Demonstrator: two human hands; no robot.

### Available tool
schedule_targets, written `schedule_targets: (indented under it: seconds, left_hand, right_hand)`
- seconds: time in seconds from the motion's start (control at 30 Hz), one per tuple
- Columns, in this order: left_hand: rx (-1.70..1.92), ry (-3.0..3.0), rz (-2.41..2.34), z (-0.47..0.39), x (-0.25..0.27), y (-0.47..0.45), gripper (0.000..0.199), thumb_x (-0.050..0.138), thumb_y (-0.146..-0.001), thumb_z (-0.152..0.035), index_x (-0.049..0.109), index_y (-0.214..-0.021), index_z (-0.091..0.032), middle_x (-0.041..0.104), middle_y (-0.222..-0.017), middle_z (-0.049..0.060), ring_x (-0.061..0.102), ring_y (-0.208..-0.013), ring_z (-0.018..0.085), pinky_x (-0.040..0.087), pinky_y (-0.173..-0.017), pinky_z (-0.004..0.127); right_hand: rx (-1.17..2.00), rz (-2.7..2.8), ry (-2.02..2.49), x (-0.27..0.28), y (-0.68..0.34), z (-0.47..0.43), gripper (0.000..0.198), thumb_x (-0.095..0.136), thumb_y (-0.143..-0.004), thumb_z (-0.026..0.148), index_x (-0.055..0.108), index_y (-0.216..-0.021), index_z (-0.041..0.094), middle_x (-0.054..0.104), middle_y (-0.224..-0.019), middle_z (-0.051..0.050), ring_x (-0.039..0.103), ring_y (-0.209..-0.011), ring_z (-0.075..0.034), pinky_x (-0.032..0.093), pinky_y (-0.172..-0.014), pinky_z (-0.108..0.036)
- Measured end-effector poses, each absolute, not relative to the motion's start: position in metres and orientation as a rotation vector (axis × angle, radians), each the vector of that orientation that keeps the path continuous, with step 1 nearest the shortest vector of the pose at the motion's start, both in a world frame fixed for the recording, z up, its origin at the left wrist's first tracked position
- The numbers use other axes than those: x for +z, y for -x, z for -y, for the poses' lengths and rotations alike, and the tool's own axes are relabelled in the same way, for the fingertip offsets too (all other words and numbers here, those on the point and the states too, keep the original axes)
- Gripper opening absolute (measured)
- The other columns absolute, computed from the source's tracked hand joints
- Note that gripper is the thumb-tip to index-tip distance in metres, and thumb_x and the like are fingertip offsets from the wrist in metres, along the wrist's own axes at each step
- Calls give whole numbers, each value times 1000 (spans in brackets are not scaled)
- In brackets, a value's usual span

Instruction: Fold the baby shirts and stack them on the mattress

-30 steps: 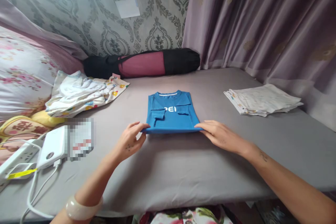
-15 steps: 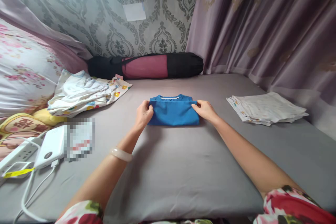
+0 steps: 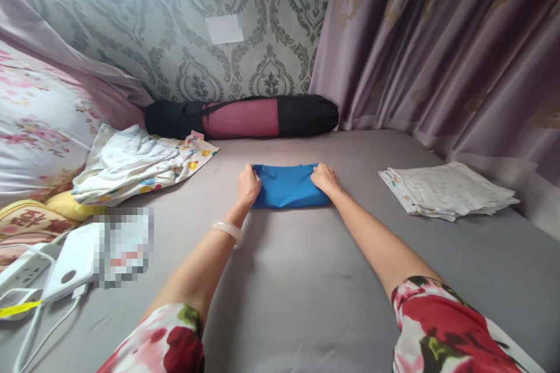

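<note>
A blue shirt (image 3: 289, 186), folded into a flat rectangle, lies on the grey bed sheet (image 3: 284, 280) in the middle of the view. My left hand (image 3: 249, 185) grips its far left corner with the fingers closed on the cloth. At the far right corner, my right hand (image 3: 324, 179) is also closed on the fabric. The far edge is stretched straight between both hands. The neckline is covered by the folded layer. A pale bangle (image 3: 227, 231) circles my left wrist.
Stacked pale cloths (image 3: 448, 189) lie to the right; crumpled white patterned clothes (image 3: 140, 160) lie to the left. Along the wall rests a long black and maroon bag (image 3: 242, 116). At left are a white power bank (image 3: 74, 262), a power strip (image 3: 26, 274) and cables.
Both hands have moved the upper layer of the shirt away from me, over the neckline, which was visible before. The view has tilted slightly upward.
</note>
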State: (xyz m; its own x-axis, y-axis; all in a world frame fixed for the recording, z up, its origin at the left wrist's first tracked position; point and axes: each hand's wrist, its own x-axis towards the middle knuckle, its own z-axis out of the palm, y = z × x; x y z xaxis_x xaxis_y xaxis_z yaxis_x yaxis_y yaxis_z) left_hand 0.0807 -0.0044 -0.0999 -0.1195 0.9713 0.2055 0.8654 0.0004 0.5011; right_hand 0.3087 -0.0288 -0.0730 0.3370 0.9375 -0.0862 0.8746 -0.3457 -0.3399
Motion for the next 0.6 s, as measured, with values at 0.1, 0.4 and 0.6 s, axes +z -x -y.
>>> schedule_targets:
  seconds: [0.1,0.4,0.6]
  left_hand:
    - [765,-1959,-2090,1,-106,-82,26,36,-95,-20,56,-111,-18,70,-102,14,66,-96,25,48,-78,32]
    - [712,-2000,-2111,-1,-114,-86,28,30,-96,-20,53,-111,-14,67,-104,19,66,-98,28,48,-80,36]
    - [645,-2018,-2138,-4,-114,-88,30,28,-97,-22,53,-111,-13,66,-107,19,67,-97,30,49,-79,38]
  right_hand:
    - [354,1554,2384,-76,-302,28,38,31,-100,22,57,-123,8,63,-119,-23,62,-112,-30,46,-91,-38]
    - [181,1458,2394,-94,-294,26,38,26,-102,21,55,-120,6,62,-118,-24,63,-109,-28,46,-90,-36]
    - [184,1427,2405,-95,-295,22,36,28,-101,22,55,-118,5,63,-115,-24,64,-107,-30,47,-89,-37]
